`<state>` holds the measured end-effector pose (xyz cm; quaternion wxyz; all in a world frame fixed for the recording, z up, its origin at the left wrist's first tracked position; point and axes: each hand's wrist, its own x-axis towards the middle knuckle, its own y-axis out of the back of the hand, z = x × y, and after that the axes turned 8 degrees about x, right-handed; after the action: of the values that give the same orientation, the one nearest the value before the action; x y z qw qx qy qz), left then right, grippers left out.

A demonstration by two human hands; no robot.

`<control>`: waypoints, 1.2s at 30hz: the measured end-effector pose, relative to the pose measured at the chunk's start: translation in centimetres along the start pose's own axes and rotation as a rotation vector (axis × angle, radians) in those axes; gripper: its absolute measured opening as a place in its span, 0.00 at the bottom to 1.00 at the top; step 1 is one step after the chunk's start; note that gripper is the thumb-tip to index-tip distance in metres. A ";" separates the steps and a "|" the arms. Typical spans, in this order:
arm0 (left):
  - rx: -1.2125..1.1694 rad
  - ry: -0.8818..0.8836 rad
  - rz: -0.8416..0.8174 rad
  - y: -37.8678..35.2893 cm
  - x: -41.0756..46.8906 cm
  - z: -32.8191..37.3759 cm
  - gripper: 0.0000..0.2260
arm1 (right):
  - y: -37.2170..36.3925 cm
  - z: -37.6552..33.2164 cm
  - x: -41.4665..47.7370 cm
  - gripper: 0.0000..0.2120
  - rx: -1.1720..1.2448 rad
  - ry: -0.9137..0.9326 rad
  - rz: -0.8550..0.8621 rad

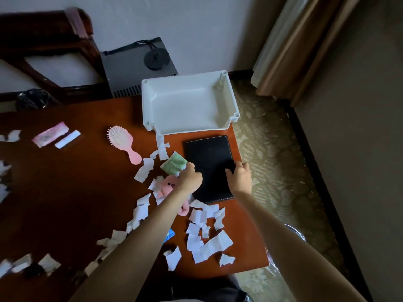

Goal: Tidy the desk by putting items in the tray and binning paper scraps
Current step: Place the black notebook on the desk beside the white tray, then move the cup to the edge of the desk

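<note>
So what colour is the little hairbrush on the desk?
The hairbrush is pink, with pale bristles, seen clearly in the head view.

Left hand [190,177] shows only its back, fingers tucked under, so I can't tell if it's gripping the black notebook [209,162] or the green packet [174,165]. The packet's print is too small to read. The left forearm [148,225] covers the middle of the pink plush toy [169,184] and most of a blue card [169,234]. Paper scraps [6,136] at the left edge are blurred and cut off. At lower right, a clear plastic thing [272,267] is mostly hidden behind the desk [76,192] and the right forearm [272,225].
</note>
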<state>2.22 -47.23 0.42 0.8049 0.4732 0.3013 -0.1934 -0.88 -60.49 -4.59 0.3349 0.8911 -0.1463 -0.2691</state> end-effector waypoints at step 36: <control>-0.270 0.144 0.446 25.4 -4.2 -55.5 0.17 | -40.9 -34.0 -28.4 0.23 -0.702 0.804 -0.538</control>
<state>-2.57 13.76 -0.95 0.8599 0.4289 0.2693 0.0648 -0.99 -0.37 0.09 0.5587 0.7647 0.3206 -0.0182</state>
